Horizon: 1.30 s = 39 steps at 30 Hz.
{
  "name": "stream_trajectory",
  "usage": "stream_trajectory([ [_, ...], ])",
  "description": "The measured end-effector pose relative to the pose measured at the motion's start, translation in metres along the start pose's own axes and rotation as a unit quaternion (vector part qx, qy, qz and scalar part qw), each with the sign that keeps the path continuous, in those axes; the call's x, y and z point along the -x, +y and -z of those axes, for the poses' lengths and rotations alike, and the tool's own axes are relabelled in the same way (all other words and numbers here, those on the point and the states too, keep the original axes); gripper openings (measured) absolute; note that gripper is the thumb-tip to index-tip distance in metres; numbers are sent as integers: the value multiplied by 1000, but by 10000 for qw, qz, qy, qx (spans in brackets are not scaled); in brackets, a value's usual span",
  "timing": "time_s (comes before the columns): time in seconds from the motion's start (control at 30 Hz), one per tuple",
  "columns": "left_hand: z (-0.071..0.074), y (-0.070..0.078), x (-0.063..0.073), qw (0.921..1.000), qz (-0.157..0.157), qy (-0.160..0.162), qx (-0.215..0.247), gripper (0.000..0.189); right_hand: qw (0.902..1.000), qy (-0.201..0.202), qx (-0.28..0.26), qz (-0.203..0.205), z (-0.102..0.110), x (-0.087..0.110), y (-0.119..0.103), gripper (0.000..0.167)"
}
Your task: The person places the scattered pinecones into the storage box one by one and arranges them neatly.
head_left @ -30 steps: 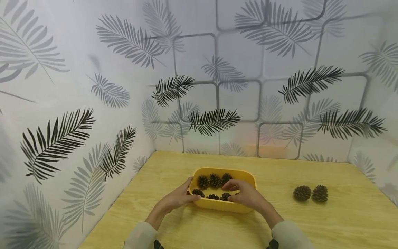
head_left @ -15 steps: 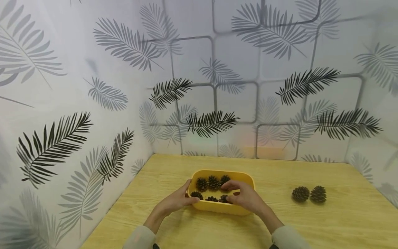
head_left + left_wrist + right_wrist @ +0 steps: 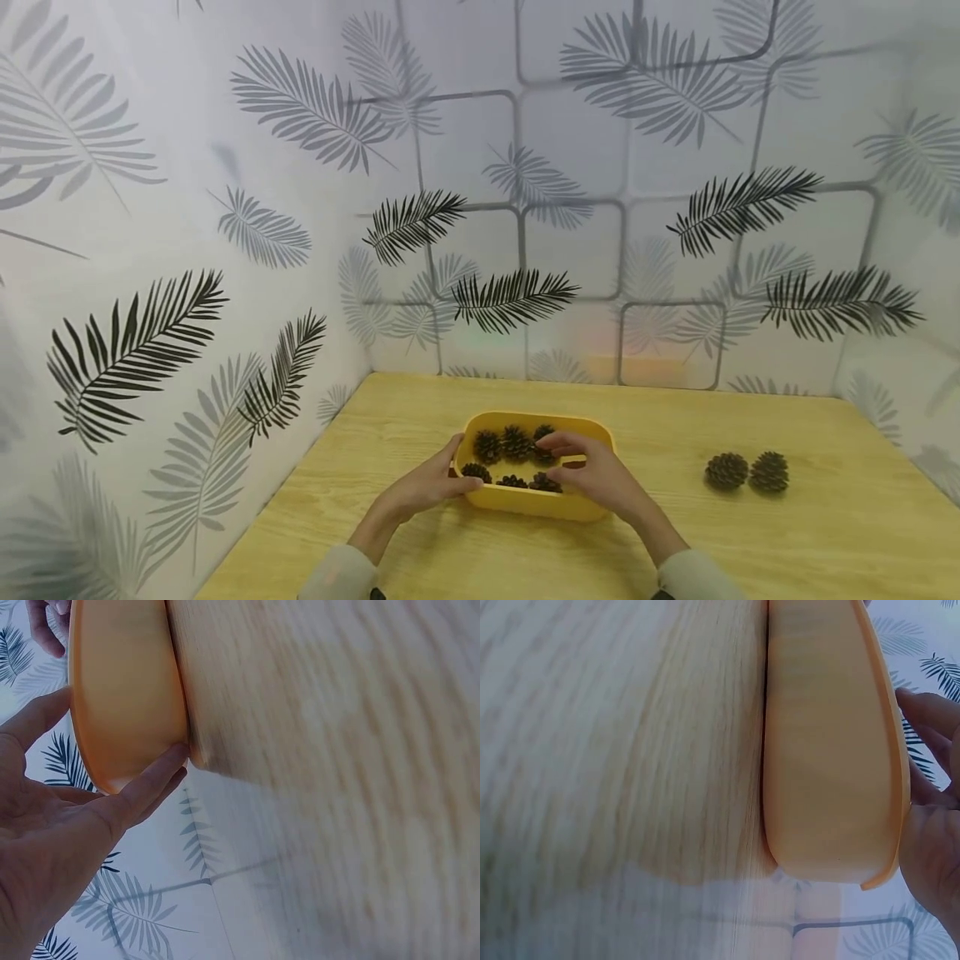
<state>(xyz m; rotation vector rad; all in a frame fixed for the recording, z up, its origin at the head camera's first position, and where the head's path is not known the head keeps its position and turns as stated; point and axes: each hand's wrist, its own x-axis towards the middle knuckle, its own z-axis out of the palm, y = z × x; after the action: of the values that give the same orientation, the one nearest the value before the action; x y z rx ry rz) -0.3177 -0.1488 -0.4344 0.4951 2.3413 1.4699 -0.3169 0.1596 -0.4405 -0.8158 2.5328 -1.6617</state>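
Note:
A yellow plastic bin [image 3: 525, 502] stands on the table with several pine cones inside: a back row with a pine cone [image 3: 516, 443] in its middle, and a front row along the near wall with a pine cone [image 3: 512, 482] in its middle. My left hand [image 3: 423, 482] grips the bin's left end, thumb on the near rim and fingers against the outer wall. Over the bin's right part, my right hand [image 3: 596, 475] has its fingers bent loosely and thumb apart, near the rightmost cones. Its fingers partly cover the back right pine cone [image 3: 545, 457]; no cone shows pinched between them.
Two more pine cones, a left one [image 3: 726, 472] and a right one [image 3: 768, 472], lie side by side on the wood-grain table [image 3: 840, 517] to the right of the bin. Leaf-patterned walls [image 3: 480, 250] stand behind and to the left.
My right hand's fingertips have risen slightly over the back right pine cone, and the gap to the thumb is wider. The left hand stays on the bin; the head view has shifted a little.

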Motion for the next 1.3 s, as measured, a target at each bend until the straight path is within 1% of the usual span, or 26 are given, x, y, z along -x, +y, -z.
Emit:
stream_trajectory([
  [0.17, -1, 1, 1, 10000, 51, -12, 20, 97, 9998, -84, -160, 30, 1, 1, 0, 43],
  [0.37, -1, 5, 0, 10000, 80, -46, -29, 96, 9996, 102, -237, 69, 2, 3, -1, 39],
  [0.57, -1, 5, -1, 9999, 91, -47, -63, 96, 9992, 242, -290, 140, 7, 5, -8, 43],
  [0.73, -1, 4, -2, 9999, 62, 10, -138, 97, 9993, 310, -116, 194, 15, 10, -15, 44],
  [0.83, -1, 4, -1, 9998, 92, 38, -154, 97, 9995, 290, -15, 116, 21, 15, -16, 46],
  [0.97, -2, 4, 1, 9998, 113, 22, -132, 96, 9993, 336, 72, 117, 31, 22, -13, 46],
  [1.17, -1, 3, -1, 9998, 88, -34, -160, 95, 9976, 567, 180, 359, 48, 32, -8, 45],
  [1.3, 1, 2, -3, 9997, 92, -27, -209, 96, 9963, 761, 261, 304, 60, 38, -6, 47],
])
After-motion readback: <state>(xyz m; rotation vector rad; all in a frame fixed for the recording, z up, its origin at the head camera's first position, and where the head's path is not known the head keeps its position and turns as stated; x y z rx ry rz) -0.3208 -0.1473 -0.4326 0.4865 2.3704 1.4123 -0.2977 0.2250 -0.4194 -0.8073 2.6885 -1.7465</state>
